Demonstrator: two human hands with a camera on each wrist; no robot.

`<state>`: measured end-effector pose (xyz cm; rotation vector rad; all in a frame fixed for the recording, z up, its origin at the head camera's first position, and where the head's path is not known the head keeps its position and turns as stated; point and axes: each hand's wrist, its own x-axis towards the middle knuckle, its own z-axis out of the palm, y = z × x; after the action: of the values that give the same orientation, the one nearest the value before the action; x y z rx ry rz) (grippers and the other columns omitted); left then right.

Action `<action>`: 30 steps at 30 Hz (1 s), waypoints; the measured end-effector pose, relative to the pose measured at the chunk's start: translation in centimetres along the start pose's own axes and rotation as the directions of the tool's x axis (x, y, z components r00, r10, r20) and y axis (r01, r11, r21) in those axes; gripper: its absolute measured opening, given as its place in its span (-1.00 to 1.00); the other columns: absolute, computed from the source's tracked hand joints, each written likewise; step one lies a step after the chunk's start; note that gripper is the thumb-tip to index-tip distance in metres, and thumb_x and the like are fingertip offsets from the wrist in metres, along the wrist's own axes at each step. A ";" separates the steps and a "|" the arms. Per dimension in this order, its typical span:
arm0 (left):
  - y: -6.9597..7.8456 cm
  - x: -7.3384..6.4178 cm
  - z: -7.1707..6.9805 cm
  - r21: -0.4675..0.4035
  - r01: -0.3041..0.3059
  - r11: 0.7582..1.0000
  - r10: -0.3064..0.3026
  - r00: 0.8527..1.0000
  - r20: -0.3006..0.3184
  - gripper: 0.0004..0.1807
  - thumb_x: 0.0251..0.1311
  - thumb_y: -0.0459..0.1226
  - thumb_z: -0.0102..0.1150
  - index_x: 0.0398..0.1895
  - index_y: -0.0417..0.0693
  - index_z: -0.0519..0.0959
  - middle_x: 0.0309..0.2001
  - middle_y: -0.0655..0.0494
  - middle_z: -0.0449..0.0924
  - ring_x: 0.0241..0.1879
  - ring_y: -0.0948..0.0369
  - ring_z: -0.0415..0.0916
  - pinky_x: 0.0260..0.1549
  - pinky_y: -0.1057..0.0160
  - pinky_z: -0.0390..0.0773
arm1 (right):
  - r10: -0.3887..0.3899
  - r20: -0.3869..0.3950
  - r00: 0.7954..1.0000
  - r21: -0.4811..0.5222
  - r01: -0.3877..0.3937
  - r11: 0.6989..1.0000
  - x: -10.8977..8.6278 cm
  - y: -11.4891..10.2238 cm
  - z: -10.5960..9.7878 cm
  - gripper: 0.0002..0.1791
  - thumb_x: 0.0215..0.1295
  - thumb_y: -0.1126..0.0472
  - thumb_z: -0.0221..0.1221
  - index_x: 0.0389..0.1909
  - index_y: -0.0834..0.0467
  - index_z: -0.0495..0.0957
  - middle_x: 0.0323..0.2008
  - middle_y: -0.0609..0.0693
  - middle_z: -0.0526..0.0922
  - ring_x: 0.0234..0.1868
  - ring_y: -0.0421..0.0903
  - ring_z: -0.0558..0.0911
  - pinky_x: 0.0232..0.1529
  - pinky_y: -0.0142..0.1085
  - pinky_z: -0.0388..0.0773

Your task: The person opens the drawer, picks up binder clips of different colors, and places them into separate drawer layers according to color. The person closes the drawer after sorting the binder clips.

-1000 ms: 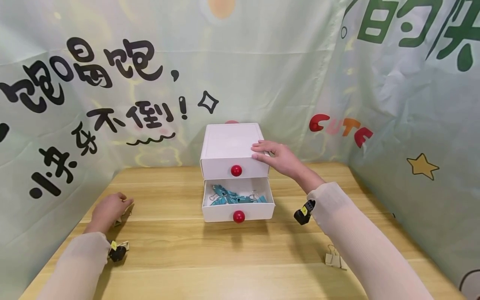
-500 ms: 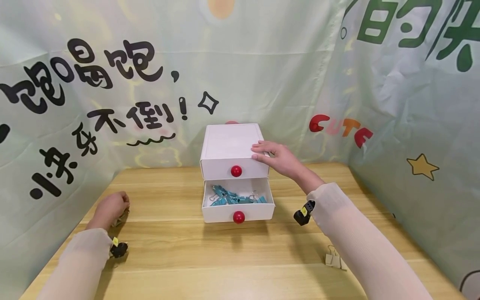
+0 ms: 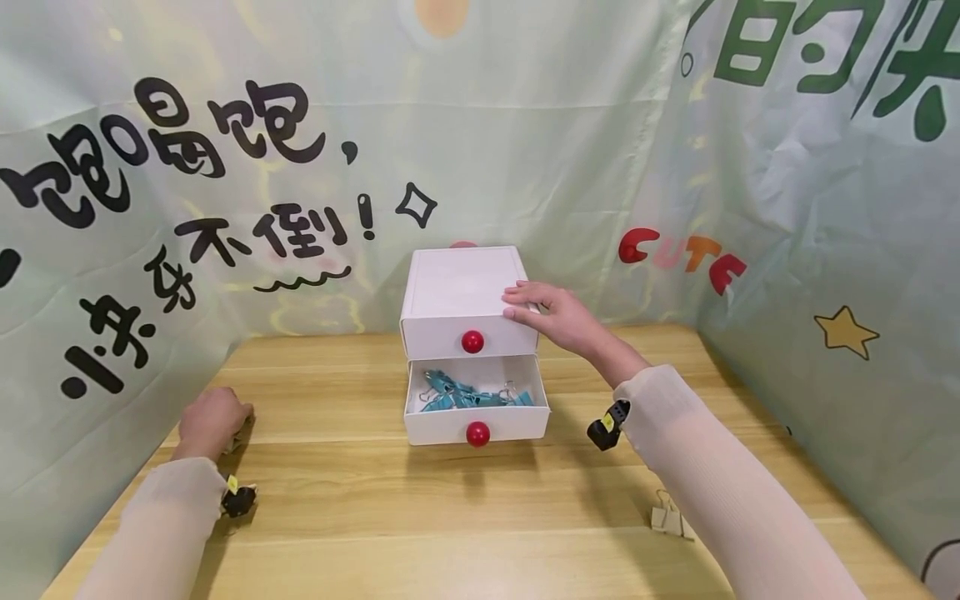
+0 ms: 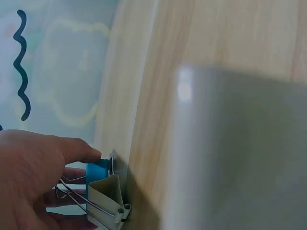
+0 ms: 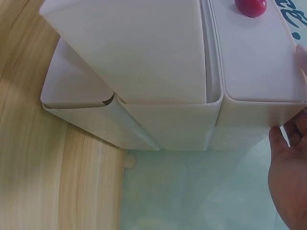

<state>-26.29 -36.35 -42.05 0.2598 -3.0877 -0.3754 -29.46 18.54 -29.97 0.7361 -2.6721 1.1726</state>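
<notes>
My left hand [image 3: 213,421] is low at the table's left side. In the left wrist view its thumb and fingers pinch a blue binder clip [image 4: 97,170]. A cream binder clip [image 4: 106,194] sits right against the blue one; whether the fingers hold it too is unclear. My right hand [image 3: 558,317] rests on the top right edge of a white drawer cabinet [image 3: 465,283], fingers on top and thumb near the side. Below the top drawer, an open drawer [image 3: 442,427] with a red knob [image 3: 477,433] contains several teal binder clips [image 3: 468,393].
Another cream binder clip [image 3: 670,518] lies on the wooden table [image 3: 337,500] beside the right forearm. A lower closed tier [image 5: 76,79] of the cabinet shows in the right wrist view. Printed cloth [image 3: 525,150] hangs behind and beside the table.
My left hand has lowered slightly and shifted a little to the left, its fingers more curled. The right hand, the cabinet and the open drawer have stayed put.
</notes>
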 end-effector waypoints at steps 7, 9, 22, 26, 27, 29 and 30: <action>0.4 0.0 0.4 0.015 -0.087 0.996 0.087 0.996 -0.037 -0.67 0.22 -0.21 -0.01 -0.70 -0.11 0.42 -0.63 0.00 0.41 -0.57 0.04 0.33 -0.54 0.08 0.35 | 0.001 -0.001 1.000 -0.006 -0.001 1.000 0.0 0.0 0.1 -0.43 0.27 -0.25 0.20 0.18 -0.02 0.60 0.32 -0.12 0.44 0.44 -0.14 0.21 0.38 0.04 0.17; 0.4 0.1 0.5 0.001 -0.109 0.994 0.109 0.993 -0.039 -0.69 0.25 -0.20 0.00 -0.62 -0.16 0.47 -0.62 0.03 0.42 -0.60 0.08 0.35 -0.55 0.12 0.33 | 0.001 0.001 1.000 -0.007 -0.001 1.000 0.0 0.0 0.1 -0.43 0.27 -0.25 0.20 0.18 -0.01 0.60 0.32 -0.12 0.44 0.44 -0.14 0.21 0.38 0.03 0.17; 3.6 0.0 -0.4 -0.068 -0.208 0.976 0.197 0.971 -0.137 -0.49 0.34 -0.11 0.04 0.11 -0.41 0.48 0.02 -0.44 0.48 -0.11 -0.25 0.49 -0.13 -0.24 0.47 | 0.002 -0.001 1.000 0.003 -0.002 1.000 0.0 -0.1 0.0 -0.43 0.27 -0.25 0.20 0.19 -0.02 0.59 0.32 -0.12 0.44 0.44 -0.14 0.21 0.37 0.04 0.19; 4.9 -0.6 -0.9 -0.095 -0.268 0.959 0.247 0.950 -0.189 -0.48 0.37 -0.06 0.03 0.11 -0.36 0.49 0.07 -0.42 0.46 -0.02 -0.29 0.46 -0.07 -0.28 0.44 | -0.004 -0.001 1.000 0.000 0.004 1.000 0.0 -0.1 0.0 -0.42 0.27 -0.25 0.20 0.19 -0.01 0.59 0.32 -0.12 0.44 0.44 -0.13 0.21 0.37 0.04 0.18; 5.1 -0.7 -1.0 -0.100 -0.281 0.954 0.257 0.945 -0.201 -0.47 0.37 -0.05 0.03 0.12 -0.35 0.50 0.08 -0.41 0.46 0.00 -0.29 0.46 -0.06 -0.28 0.43 | -0.003 -0.001 1.000 0.000 0.003 1.000 0.0 -0.1 0.0 -0.42 0.27 -0.25 0.20 0.19 -0.01 0.59 0.32 -0.11 0.44 0.44 -0.13 0.21 0.37 0.04 0.18; 5.6 -0.9 -1.1 -0.103 -0.306 0.946 0.278 0.934 -0.224 -0.46 0.38 -0.02 0.02 0.13 -0.32 0.50 0.11 -0.40 0.44 0.03 -0.28 0.44 -0.05 -0.28 0.43 | 0.000 -0.001 1.000 -0.001 0.000 1.000 0.0 -0.1 0.0 -0.42 0.27 -0.25 0.20 0.20 -0.01 0.59 0.32 -0.11 0.44 0.44 -0.13 0.21 0.37 0.04 0.18; 5.8 -1.0 -1.2 -0.103 -0.319 0.942 0.288 0.928 -0.236 -0.46 0.38 -0.02 0.02 0.13 -0.31 0.51 0.12 -0.39 0.44 0.04 -0.28 0.44 -0.04 -0.27 0.42 | 0.002 0.000 1.000 -0.001 -0.002 1.000 0.0 -0.1 0.0 -0.42 0.27 -0.25 0.20 0.20 -0.02 0.59 0.32 -0.11 0.44 0.44 -0.13 0.21 0.38 0.04 0.18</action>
<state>-26.17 -30.89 -39.51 -0.1709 -2.8044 -0.5087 -29.44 18.47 -29.90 0.7338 -2.6732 1.1721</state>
